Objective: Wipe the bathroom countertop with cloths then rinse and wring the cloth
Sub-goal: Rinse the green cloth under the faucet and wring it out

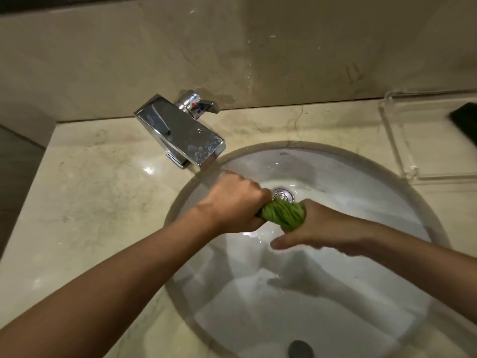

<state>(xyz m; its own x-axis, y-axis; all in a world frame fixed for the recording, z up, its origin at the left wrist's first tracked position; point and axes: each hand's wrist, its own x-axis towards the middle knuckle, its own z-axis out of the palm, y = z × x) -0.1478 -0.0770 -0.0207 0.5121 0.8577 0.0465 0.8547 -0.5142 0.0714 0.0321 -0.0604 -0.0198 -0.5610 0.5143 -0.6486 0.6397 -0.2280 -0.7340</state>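
Note:
A green cloth (283, 212) is twisted into a tight roll above the white oval sink (348, 177), just in front of the metal drain (282, 194). My left hand (236, 201) grips the cloth's left end in a fist. My right hand (317, 228) grips its right end, thumb pointing left underneath. Only the middle of the cloth shows between the two hands. The beige marble countertop (90, 202) surrounds the basin and looks wet and shiny in spots.
A chrome tap (180, 130) with a lever handle (204, 104) stands at the basin's back left, its spout over the rim. A clear acrylic tray (402, 140) sits on the counter at the right, with a dark object (464, 117) in it. Marble backsplash behind.

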